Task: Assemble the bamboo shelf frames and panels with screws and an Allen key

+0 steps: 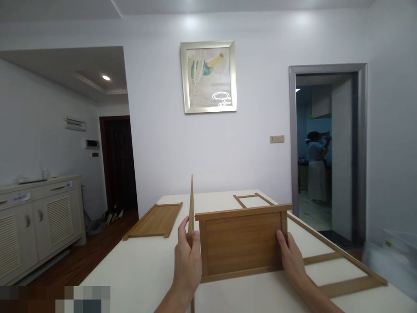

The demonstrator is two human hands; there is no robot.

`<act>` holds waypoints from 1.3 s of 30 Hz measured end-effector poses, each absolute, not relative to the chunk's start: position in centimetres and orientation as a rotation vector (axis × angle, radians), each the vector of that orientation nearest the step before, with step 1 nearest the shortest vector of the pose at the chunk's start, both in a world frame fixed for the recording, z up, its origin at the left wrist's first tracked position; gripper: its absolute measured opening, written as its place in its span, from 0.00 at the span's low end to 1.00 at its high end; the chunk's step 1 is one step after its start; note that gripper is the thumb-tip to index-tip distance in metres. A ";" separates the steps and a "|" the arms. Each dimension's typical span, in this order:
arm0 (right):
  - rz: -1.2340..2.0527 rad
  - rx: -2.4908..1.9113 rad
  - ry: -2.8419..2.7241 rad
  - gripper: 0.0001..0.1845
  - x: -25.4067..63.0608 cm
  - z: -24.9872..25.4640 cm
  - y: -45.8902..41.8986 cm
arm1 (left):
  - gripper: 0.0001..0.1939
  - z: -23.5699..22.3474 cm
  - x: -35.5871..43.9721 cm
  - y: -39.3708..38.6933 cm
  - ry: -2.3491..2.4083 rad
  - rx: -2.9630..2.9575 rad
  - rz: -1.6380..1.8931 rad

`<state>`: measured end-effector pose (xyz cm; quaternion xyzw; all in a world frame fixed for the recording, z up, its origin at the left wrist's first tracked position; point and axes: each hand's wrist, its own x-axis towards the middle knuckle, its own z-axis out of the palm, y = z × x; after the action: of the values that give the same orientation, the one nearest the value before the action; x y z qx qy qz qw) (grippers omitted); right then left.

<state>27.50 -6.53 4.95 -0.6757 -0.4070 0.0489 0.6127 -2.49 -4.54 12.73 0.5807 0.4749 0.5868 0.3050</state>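
Observation:
My left hand [188, 263] is closed around a thin wooden piece [192, 198], which stands upright and shows almost edge-on, so its face is hidden. In my right hand [292, 257], thumb on the near side, is the right end of a framed wooden panel [243, 243]. This panel is held on its long edge, facing me, with a top rail that juts past its sides. Its left end meets or nearly meets the upright piece; whether they are joined I cannot tell.
A second wooden panel [156, 220] lies flat on the white table [130, 269] at the left. On the right lies a ladder-like wooden frame [345, 289], partly behind the held panel. Beyond a doorway [292, 143] stands a person [316, 165]. A cabinet [58, 217] is at far left.

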 end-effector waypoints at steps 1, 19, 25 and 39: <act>0.109 -1.564 -0.940 0.22 27.5 5.0 -6.5 | 0.28 12.7 -2.5 -4.6 1.254 1.540 1.551; 0.054 -1.620 -0.954 0.23 27.3 5.0 -6.5 | 0.27 12.9 -2.6 -5.1 1.228 1.564 1.550; 0.082 -1.608 -0.954 0.23 27.5 5.0 -6.4 | 0.28 13.0 -2.4 -5.1 1.181 1.546 1.539; 0.114 -1.595 -0.953 0.23 27.8 4.6 -6.3 | 0.29 13.4 -2.8 -4.7 0.837 1.303 1.545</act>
<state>27.81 -6.29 4.65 -0.6874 -0.4106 0.0493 0.5971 -2.82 -4.69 13.44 0.5290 0.3399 0.6275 0.4592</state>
